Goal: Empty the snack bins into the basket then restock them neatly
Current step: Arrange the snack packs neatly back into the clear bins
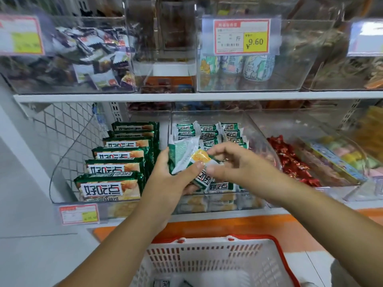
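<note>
A clear plastic snack bin on the lower shelf holds rows of small green-and-white snack packets. My left hand grips a stack of these packets just above the bin's front. My right hand pinches the top packet of that stack by its yellow-printed end. Below, a white basket with a red rim stands on the floor, with a packet or two at its bottom.
Left of the bin, large green snack bags stand in a row inside a wire rack. To the right sit bins of red-wrapped candy and pastel sweets. The upper shelf carries more clear bins and a price tag.
</note>
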### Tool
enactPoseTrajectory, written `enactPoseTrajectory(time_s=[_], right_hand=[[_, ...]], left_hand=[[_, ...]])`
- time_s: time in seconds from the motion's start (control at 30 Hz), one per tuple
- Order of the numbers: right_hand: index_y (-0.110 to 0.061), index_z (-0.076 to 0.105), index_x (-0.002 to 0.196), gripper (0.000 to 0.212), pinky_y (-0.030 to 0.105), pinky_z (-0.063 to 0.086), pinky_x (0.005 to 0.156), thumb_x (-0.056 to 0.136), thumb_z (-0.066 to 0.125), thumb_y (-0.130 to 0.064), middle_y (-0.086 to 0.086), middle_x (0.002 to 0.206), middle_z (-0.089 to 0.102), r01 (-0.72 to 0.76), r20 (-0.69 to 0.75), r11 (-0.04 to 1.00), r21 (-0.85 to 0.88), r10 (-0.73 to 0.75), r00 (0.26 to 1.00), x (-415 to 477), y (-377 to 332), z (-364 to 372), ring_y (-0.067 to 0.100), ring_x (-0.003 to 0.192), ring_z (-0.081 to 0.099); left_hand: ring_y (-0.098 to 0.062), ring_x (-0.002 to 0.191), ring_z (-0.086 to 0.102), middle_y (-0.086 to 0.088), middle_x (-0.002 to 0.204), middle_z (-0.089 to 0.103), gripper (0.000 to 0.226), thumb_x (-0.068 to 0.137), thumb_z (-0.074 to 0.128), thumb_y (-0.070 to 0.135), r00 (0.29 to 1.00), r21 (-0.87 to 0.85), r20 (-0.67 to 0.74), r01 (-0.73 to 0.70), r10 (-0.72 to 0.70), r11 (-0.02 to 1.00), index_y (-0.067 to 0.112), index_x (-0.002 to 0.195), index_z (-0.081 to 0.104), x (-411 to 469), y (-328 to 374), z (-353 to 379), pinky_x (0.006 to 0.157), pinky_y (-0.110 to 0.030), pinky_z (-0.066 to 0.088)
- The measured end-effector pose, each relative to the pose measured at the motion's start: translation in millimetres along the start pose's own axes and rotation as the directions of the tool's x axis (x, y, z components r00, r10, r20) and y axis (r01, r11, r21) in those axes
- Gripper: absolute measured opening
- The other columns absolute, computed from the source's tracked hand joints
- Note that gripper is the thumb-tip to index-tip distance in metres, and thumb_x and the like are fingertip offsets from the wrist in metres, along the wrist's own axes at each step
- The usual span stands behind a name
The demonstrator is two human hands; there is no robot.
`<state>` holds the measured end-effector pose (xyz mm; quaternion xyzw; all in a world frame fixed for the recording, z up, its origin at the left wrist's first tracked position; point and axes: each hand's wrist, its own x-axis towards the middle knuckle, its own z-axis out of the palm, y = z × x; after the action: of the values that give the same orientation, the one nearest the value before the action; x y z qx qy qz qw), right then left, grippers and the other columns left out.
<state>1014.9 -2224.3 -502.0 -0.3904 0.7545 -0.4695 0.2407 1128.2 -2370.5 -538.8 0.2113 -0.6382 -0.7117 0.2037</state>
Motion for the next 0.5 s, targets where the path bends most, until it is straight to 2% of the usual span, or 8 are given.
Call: enactPoseTrajectory(time_s=[0.07, 0.1, 0.17, 0.23, 0.3, 0.4, 0.47, 0.5], right_hand=[[-0.032, 0.062, 0.103, 0.041, 0.049, 0.050, 0.094, 0.069, 0.078, -0.047, 0.009, 0.111, 0.061, 0.002, -0.067, 1.000, 0.010, -0.002, 0.998, -3, 3, 13, 0.029, 0.093, 0.061], [-0.030, 0.063, 0.102, 0.038, 0.046, 0.052, 0.093, 0.070, 0.079, -0.043, 0.009, 0.110, 0.062, -0.004, -0.089, 0.999, 0.038, 0.008, 0.996, -2, 4, 13, 0.027, 0.094, 0.061], [-0.026, 0.064, 0.101, 0.027, 0.032, 0.055, 0.081, 0.078, 0.077, -0.028, 0.001, 0.101, 0.065, -0.034, -0.082, 0.993, 0.110, 0.044, 0.996, -5, 4, 6, 0.014, 0.081, 0.063], [-0.027, 0.065, 0.101, 0.025, 0.031, 0.047, 0.067, 0.079, 0.077, -0.021, -0.001, 0.087, 0.063, -0.068, -0.073, 0.990, 0.126, 0.077, 0.994, -7, 6, -3, 0.016, 0.069, 0.056], [-0.033, 0.066, 0.098, 0.027, 0.029, 0.033, 0.064, 0.076, 0.079, -0.025, -0.002, 0.069, 0.049, -0.099, -0.093, 0.993, 0.065, 0.105, 0.990, -7, 6, -5, 0.019, 0.065, 0.043], [-0.036, 0.067, 0.098, 0.028, 0.026, 0.026, 0.060, 0.075, 0.079, -0.025, -0.004, 0.068, 0.032, -0.087, -0.043, 0.995, 0.044, 0.089, 0.995, -5, 1, -1, 0.015, 0.063, 0.033], [-0.035, 0.065, 0.106, 0.034, 0.020, 0.032, 0.058, 0.076, 0.079, -0.024, -0.005, 0.067, 0.034, -0.055, -0.043, 0.995, 0.085, 0.059, 0.997, -4, -2, 6, 0.010, 0.060, 0.036], [-0.031, 0.063, 0.111, 0.039, 0.019, 0.041, 0.061, 0.076, 0.079, -0.023, -0.002, 0.070, 0.042, -0.057, -0.063, 0.987, 0.152, 0.067, 0.996, -4, -3, 10, 0.008, 0.062, 0.044]], left_hand=[[-0.014, 0.091, 0.073, 0.004, 0.117, 0.069, 0.093, 0.059, 0.081, 0.049, 1.000, 0.009, 0.009, 0.004, -0.004, 1.000, 0.029, 0.141, 0.044, -4, 1, 2, 0.071, -0.032, 0.058], [-0.015, 0.093, 0.073, 0.002, 0.122, 0.067, 0.098, 0.055, 0.082, 0.052, 1.000, 0.011, 0.015, 0.001, -0.001, 1.000, 0.031, 0.142, 0.042, -5, 1, 1, 0.076, -0.036, 0.059], [-0.017, 0.095, 0.073, -0.001, 0.130, 0.062, 0.101, 0.054, 0.088, 0.054, 0.999, -0.032, 0.034, 0.028, -0.027, 0.999, 0.034, 0.142, 0.042, -5, 3, -1, 0.087, -0.044, 0.057], [-0.019, 0.095, 0.074, -0.003, 0.138, 0.057, 0.102, 0.054, 0.089, 0.052, 0.998, -0.060, 0.046, 0.053, -0.050, 0.997, 0.038, 0.142, 0.039, -4, 4, -3, 0.091, -0.047, 0.055], [-0.022, 0.102, 0.071, -0.004, 0.138, 0.057, 0.104, 0.050, 0.089, 0.055, 0.999, -0.009, 0.030, 0.043, -0.043, 0.999, 0.041, 0.141, 0.040, -4, 4, -6, 0.088, -0.046, 0.057], [-0.030, 0.110, 0.065, -0.004, 0.134, 0.060, 0.109, 0.041, 0.087, 0.066, 0.997, 0.095, 0.050, 0.047, -0.052, 0.994, 0.046, 0.138, 0.040, -6, 2, -5, 0.092, -0.047, 0.056], [-0.035, 0.126, 0.053, -0.003, 0.140, 0.055, 0.109, 0.041, 0.084, 0.071, 0.997, 0.123, 0.053, 0.043, -0.050, 0.991, 0.049, 0.139, 0.039, -5, 0, -2, 0.099, -0.052, 0.048], [-0.038, 0.130, 0.047, -0.003, 0.143, 0.053, 0.108, 0.042, 0.082, 0.074, 0.999, 0.124, 0.029, 0.034, -0.038, 0.992, 0.051, 0.138, 0.038, -5, 0, -1, 0.101, -0.055, 0.046]])
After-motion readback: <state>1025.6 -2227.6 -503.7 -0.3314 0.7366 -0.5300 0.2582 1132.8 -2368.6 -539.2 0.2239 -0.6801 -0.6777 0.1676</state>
